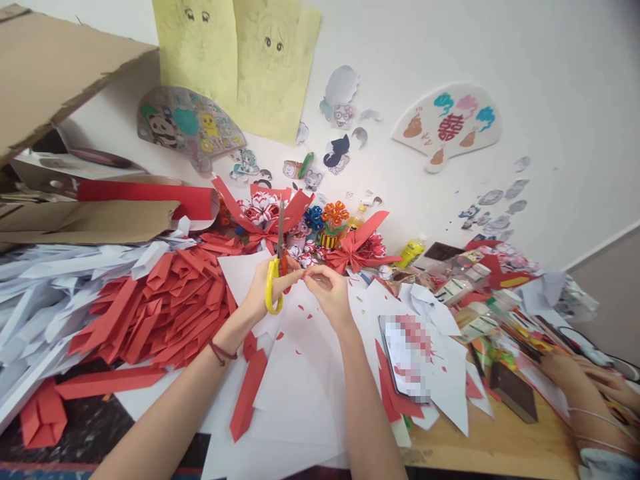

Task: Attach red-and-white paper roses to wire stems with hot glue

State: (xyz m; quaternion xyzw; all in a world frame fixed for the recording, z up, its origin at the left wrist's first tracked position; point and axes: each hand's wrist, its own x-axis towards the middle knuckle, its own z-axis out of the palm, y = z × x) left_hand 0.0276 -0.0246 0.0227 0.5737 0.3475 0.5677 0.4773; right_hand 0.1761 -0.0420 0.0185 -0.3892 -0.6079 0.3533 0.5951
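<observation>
Scissors (274,283), yellow-handled, are clamped in left hand (257,293), fingers curled through handle loop, blades pointed up | right hand (330,293) fingertips are pinched together just beside blades, pinched item cannot be told | both held over white paper sheets (300,387) | folded red paper strips (160,307) piled left | phone (407,357) laid right | co-worker's hand (575,373) far right

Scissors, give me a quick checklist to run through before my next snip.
1. Scissors gripped in left hand: ok.
2. Right hand clear of the blades: cannot tell, its fingertips pinch close beside them.
3. Piece being cut in view: cannot tell, too small.
4. White sheet under both hands, catching red scraps: ok.
5. Phone lying apart from the blades: ok.
6. Other person's hand far off at the right: ok.
</observation>
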